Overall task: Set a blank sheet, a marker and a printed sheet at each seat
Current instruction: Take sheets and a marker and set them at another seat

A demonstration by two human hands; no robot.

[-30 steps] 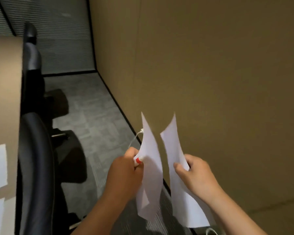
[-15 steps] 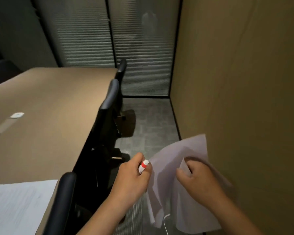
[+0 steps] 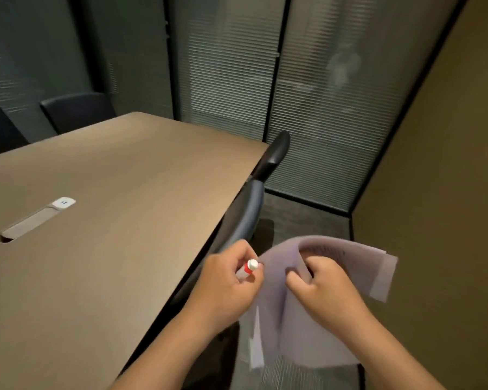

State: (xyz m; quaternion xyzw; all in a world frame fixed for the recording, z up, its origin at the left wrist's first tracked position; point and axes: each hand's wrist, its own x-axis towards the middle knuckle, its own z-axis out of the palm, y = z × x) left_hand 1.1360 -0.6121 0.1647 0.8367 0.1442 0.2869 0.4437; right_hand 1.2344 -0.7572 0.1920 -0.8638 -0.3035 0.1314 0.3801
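Head view: white marker with a red band (image 3: 248, 268) sits in the closed left hand (image 3: 227, 282); the right hand (image 3: 326, 288) clutches curled white paper sheets (image 3: 316, 336), beside the long brown table (image 3: 102, 220) and black chair (image 3: 248, 212).

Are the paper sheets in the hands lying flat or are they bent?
Bent. The paper sheets curl over the right hand, top edge folding forward, held in the air beside the table, not lying on it.

text: none legible; printed sheet (image 3: 347, 250) at 4 o'clock | faint print lines, blurred; table socket cover (image 3: 63, 202) at 9 o'clock | small dark marks, unreadable
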